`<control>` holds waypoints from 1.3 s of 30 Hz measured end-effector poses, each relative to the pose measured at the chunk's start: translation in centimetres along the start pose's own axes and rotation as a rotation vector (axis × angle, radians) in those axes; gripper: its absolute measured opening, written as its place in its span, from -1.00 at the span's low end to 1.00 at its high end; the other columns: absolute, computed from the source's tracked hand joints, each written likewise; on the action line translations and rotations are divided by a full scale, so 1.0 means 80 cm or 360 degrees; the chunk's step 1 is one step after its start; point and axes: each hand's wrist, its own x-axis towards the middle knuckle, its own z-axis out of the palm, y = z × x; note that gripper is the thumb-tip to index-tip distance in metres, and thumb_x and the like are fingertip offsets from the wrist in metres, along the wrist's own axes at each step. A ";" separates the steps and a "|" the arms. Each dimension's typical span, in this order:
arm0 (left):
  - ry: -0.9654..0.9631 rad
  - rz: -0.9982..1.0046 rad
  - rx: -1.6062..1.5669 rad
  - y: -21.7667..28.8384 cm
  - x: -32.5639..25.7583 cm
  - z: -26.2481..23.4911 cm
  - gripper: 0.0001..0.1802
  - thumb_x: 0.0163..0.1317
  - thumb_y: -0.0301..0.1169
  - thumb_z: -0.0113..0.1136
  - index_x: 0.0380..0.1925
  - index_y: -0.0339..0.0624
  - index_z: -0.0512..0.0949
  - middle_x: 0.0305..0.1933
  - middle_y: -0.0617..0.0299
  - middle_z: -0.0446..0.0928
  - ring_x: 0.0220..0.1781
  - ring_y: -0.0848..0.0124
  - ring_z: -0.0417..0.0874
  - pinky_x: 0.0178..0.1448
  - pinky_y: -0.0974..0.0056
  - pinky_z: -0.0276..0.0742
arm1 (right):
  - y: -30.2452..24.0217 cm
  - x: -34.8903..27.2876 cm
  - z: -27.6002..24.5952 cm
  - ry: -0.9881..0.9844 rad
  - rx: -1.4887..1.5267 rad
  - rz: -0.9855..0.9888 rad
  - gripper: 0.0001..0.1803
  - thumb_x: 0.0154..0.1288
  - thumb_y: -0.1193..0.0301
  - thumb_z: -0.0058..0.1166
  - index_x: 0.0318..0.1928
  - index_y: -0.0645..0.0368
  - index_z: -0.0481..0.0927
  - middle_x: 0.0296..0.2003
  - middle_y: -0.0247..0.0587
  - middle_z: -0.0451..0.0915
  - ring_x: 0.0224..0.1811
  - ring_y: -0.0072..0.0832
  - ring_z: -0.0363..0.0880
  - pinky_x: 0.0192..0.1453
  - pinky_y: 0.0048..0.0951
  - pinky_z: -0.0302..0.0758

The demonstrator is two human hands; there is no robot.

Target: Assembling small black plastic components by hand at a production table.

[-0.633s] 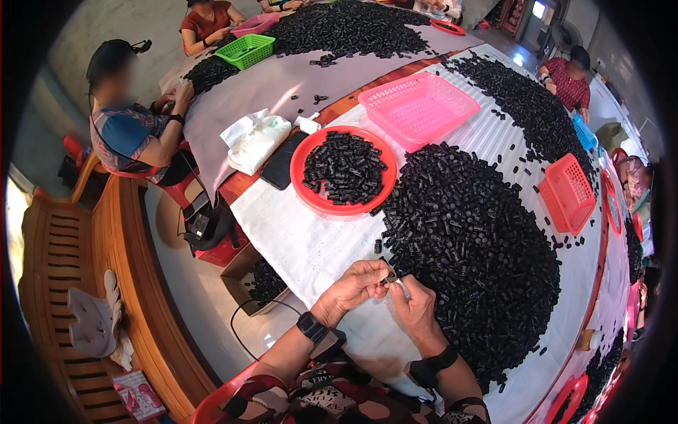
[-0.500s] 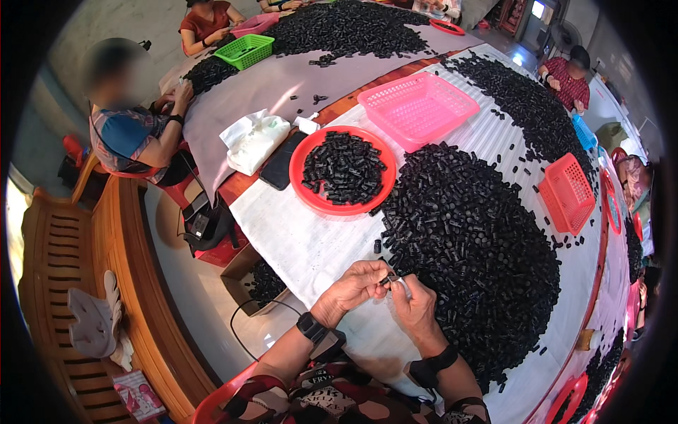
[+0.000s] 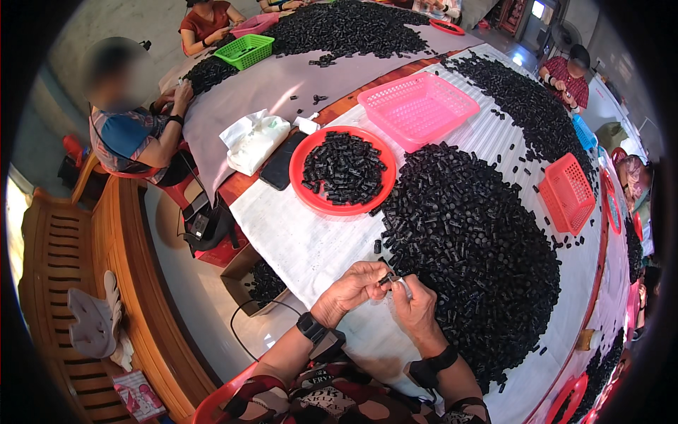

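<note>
Pinched in the fingertips of my left hand [image 3: 355, 285] is a small black cylindrical piece [image 3: 385, 278]. My right hand [image 3: 415, 308] meets it from the right, closed on a small whitish object [image 3: 403, 287] with a thin shiny tip against the piece. Its exact kind is mostly hidden by the fingers. Both hands are over the white table cover, at the near left edge of a big heap of similar black pieces [image 3: 473, 261]. Farther off, a round red tray [image 3: 300, 196] holds many more of them.
Behind the heap is a pink basket [image 3: 441, 99]; a red basket [image 3: 567, 191] lies to the right. A phone [image 3: 281, 164] and a white tissue pack [image 3: 253, 145] lie left of the tray. Co-workers sit around the tables. A cardboard box [image 3: 236, 277] stands below the left edge.
The black piece has tilted slightly between my fingertips and shows a little more. Both hands stay in nearly the same place. At the far right, a co-worker's hands have shifted a little.
</note>
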 end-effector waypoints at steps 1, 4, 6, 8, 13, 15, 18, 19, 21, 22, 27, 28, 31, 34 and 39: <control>-0.0001 0.0000 0.0000 0.000 0.000 0.001 -0.72 0.31 -0.34 0.12 -0.19 -0.42 0.49 -0.38 0.16 0.50 -0.42 0.48 0.44 -0.34 0.41 0.34 | 0.001 0.000 0.000 0.0001 -0.0001 -0.0001 -0.76 0.27 0.38 0.09 -0.47 0.23 0.43 -0.58 -0.03 0.53 -0.56 -0.07 0.56 -0.52 -0.26 0.45; 0.0021 -0.0015 -0.0049 0.001 0.000 0.003 -0.71 0.32 -0.34 0.11 -0.18 -0.43 0.48 -0.38 0.14 0.49 -0.43 0.47 0.41 -0.35 0.40 0.33 | 0.005 -0.002 -0.001 -0.0019 -0.0041 0.0014 -0.77 0.28 0.38 0.08 -0.47 0.24 0.44 -0.56 -0.03 0.56 -0.53 -0.08 0.58 -0.49 -0.27 0.48; -0.0019 -0.0028 -0.0074 0.001 0.000 0.001 -0.71 0.32 -0.34 0.11 -0.19 -0.43 0.48 -0.38 0.14 0.49 -0.43 0.47 0.41 -0.36 0.40 0.33 | 0.007 -0.003 -0.001 -0.0038 -0.0077 0.0023 -0.76 0.28 0.38 0.09 -0.48 0.24 0.43 -0.58 -0.03 0.53 -0.55 -0.07 0.56 -0.51 -0.26 0.46; -0.0005 -0.0023 -0.0056 0.000 0.000 0.002 -0.71 0.32 -0.34 0.11 -0.19 -0.43 0.48 -0.39 0.15 0.49 -0.43 0.48 0.41 -0.36 0.41 0.32 | 0.006 -0.003 -0.003 -0.0066 -0.0109 0.0020 -0.76 0.27 0.37 0.09 -0.48 0.23 0.43 -0.59 -0.02 0.51 -0.57 -0.07 0.54 -0.52 -0.26 0.44; 0.0017 -0.0024 -0.0017 0.001 0.001 0.006 -0.72 0.32 -0.35 0.12 -0.21 -0.43 0.48 -0.39 0.16 0.49 -0.47 0.51 0.39 -0.37 0.42 0.31 | 0.008 -0.003 -0.002 -0.0092 -0.0144 0.0006 -0.75 0.27 0.36 0.10 -0.48 0.23 0.42 -0.62 -0.02 0.47 -0.60 -0.06 0.50 -0.56 -0.25 0.40; 0.0036 -0.0004 0.0021 0.002 0.001 0.009 -0.73 0.32 -0.35 0.12 -0.22 -0.42 0.48 -0.39 0.17 0.49 -0.49 0.52 0.37 -0.38 0.43 0.31 | 0.011 -0.004 -0.001 -0.0021 -0.0115 0.0025 -0.74 0.26 0.35 0.10 -0.49 0.22 0.42 -0.61 -0.02 0.47 -0.60 -0.06 0.51 -0.56 -0.25 0.40; 0.0054 0.0006 0.0019 0.003 0.000 0.012 -0.74 0.32 -0.36 0.12 -0.23 -0.42 0.48 -0.39 0.17 0.49 -0.49 0.52 0.37 -0.38 0.43 0.31 | 0.012 -0.005 -0.001 -0.0025 -0.0127 0.0033 -0.74 0.26 0.35 0.10 -0.49 0.22 0.42 -0.61 -0.02 0.47 -0.60 -0.06 0.50 -0.56 -0.24 0.40; 0.0054 0.0006 0.0019 0.003 0.000 0.012 -0.74 0.32 -0.36 0.12 -0.23 -0.42 0.48 -0.39 0.17 0.49 -0.49 0.52 0.37 -0.38 0.43 0.31 | 0.011 -0.005 -0.001 -0.0025 -0.0127 0.0033 -0.74 0.26 0.35 0.10 -0.49 0.22 0.42 -0.61 -0.02 0.47 -0.60 -0.06 0.50 -0.56 -0.24 0.40; 0.0045 0.0000 0.0005 0.003 -0.001 0.011 -0.74 0.32 -0.36 0.11 -0.22 -0.42 0.48 -0.38 0.16 0.49 -0.48 0.52 0.38 -0.38 0.42 0.31 | 0.008 -0.004 -0.002 -0.0057 -0.0110 0.0050 -0.74 0.27 0.34 0.09 -0.49 0.22 0.42 -0.61 -0.02 0.47 -0.60 -0.06 0.50 -0.57 -0.24 0.40; 0.0045 0.0000 0.0006 0.002 0.000 0.010 -0.74 0.32 -0.36 0.11 -0.22 -0.42 0.48 -0.38 0.16 0.49 -0.48 0.52 0.38 -0.38 0.42 0.31 | 0.008 -0.004 -0.002 -0.0057 -0.0109 0.0050 -0.74 0.27 0.34 0.09 -0.49 0.22 0.42 -0.61 -0.02 0.47 -0.60 -0.06 0.50 -0.57 -0.24 0.40; 0.0073 -0.0012 0.0027 -0.001 0.001 0.003 -0.76 0.32 -0.38 0.11 -0.21 -0.40 0.49 -0.38 0.16 0.50 -0.46 0.50 0.41 -0.37 0.42 0.32 | 0.009 -0.005 -0.002 -0.0062 -0.0163 0.0014 -0.74 0.26 0.35 0.10 -0.49 0.22 0.42 -0.62 -0.02 0.46 -0.61 -0.07 0.50 -0.57 -0.25 0.40; 0.0072 -0.0013 0.0027 -0.001 0.001 0.004 -0.76 0.32 -0.38 0.11 -0.21 -0.40 0.49 -0.38 0.16 0.50 -0.46 0.50 0.41 -0.37 0.42 0.32 | 0.009 -0.004 -0.002 -0.0061 -0.0164 0.0015 -0.74 0.26 0.35 0.10 -0.49 0.22 0.42 -0.62 -0.02 0.46 -0.61 -0.07 0.50 -0.57 -0.25 0.40; 0.0090 -0.0001 0.0019 0.000 0.001 0.005 -0.76 0.32 -0.37 0.11 -0.21 -0.39 0.49 -0.38 0.16 0.50 -0.45 0.50 0.42 -0.37 0.42 0.32 | 0.007 -0.003 -0.001 -0.0011 -0.0103 0.0014 -0.74 0.26 0.35 0.10 -0.49 0.22 0.41 -0.62 -0.03 0.46 -0.61 -0.07 0.50 -0.57 -0.24 0.39; 0.0070 -0.0010 0.0017 0.000 0.001 0.005 -0.75 0.32 -0.37 0.12 -0.21 -0.39 0.49 -0.38 0.17 0.50 -0.45 0.50 0.42 -0.37 0.42 0.33 | 0.010 -0.004 -0.001 -0.0024 -0.0141 0.0010 -0.74 0.26 0.36 0.10 -0.50 0.22 0.41 -0.63 -0.04 0.45 -0.61 -0.06 0.49 -0.57 -0.24 0.39; 0.0096 -0.0016 0.0059 0.000 0.002 0.006 -0.76 0.32 -0.36 0.12 -0.23 -0.39 0.49 -0.39 0.17 0.50 -0.47 0.52 0.40 -0.38 0.44 0.32 | 0.011 -0.004 0.000 -0.0037 -0.0134 -0.0030 -0.74 0.26 0.37 0.09 -0.50 0.22 0.40 -0.63 -0.04 0.45 -0.61 -0.05 0.49 -0.58 -0.23 0.39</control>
